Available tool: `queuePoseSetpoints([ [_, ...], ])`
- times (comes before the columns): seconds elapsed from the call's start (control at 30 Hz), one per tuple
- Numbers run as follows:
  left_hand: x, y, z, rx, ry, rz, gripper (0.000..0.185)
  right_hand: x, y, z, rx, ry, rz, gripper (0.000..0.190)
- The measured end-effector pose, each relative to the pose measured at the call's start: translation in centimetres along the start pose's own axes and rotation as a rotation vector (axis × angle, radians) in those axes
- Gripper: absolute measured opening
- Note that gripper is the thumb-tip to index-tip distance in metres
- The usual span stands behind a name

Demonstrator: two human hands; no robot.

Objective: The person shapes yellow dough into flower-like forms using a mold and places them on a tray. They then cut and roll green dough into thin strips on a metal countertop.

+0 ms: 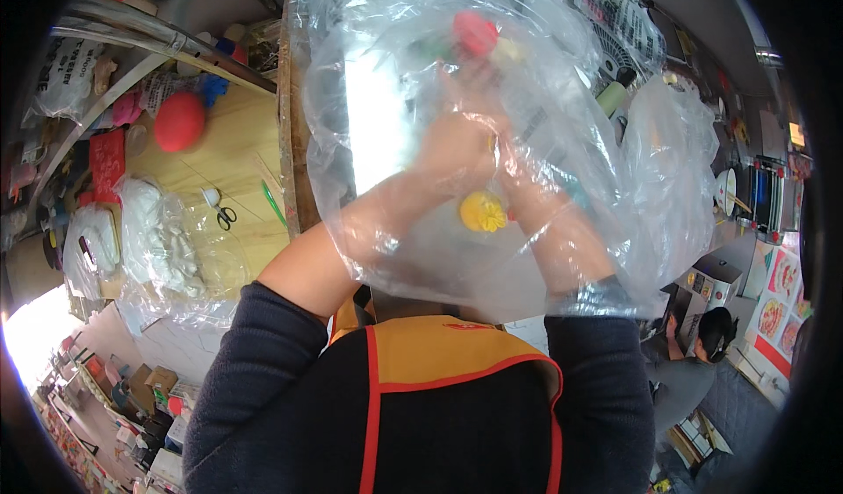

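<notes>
Both my forearms reach into a large clear plastic bag [421, 260]. My left hand [461, 141] and my right hand [510, 141] meet near its middle, seen through creased, shiny film. Glare and blur hide the fingers, so what they grip is unclear; a thin yellow bit shows between them. Just below lies a yellow ball with a petal-like pattern [483, 211], close to my right wrist. Beyond the hands, a bright red lump [475, 33] shows through the plastic, flanked by a pale yellow lump [508, 51] and a blurred green one [435, 47].
At left, a wooden table [230, 138] bears a red ball [180, 122], black-handled scissors [224, 216], a green pen-like tool [272, 203] and plastic-wrapped white material [161, 237]. More clear plastic [668, 178] bulges at right. Lower right, another person [688, 375] is close by.
</notes>
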State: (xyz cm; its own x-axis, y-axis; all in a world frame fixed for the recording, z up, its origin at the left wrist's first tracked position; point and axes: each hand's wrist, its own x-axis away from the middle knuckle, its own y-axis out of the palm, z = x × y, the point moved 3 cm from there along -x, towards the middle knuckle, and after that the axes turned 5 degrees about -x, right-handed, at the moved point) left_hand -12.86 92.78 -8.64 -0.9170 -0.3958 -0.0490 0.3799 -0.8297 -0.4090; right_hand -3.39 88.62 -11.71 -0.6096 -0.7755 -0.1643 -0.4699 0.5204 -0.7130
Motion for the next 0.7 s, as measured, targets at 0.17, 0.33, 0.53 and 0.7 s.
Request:
queuePoseSetpoints([
  [0.17,0.6,-0.3,-0.1,0.143,0.112,0.031,0.019,-1.9,2.2,0.9,0.115,0.000,0.080,0.041],
  [0.33,-0.4,-1.3,-1.4,0.299,-0.186,-0.096,0.021,-3.1,2.0,2.0,0.130,0.009,0.075,0.042],
  [0.53,-2.5,-4.8,-7.3,0.298,-0.400,0.311,0.048,-3.5,1.8,1.4,0.069,0.141,0.009,0.044],
  [0.7,-4.3,-4.1,-12.0,-0.380,-0.390,0.171,0.038,-3.9,0.5,1.6,0.009,-0.005,-0.097,0.042],
])
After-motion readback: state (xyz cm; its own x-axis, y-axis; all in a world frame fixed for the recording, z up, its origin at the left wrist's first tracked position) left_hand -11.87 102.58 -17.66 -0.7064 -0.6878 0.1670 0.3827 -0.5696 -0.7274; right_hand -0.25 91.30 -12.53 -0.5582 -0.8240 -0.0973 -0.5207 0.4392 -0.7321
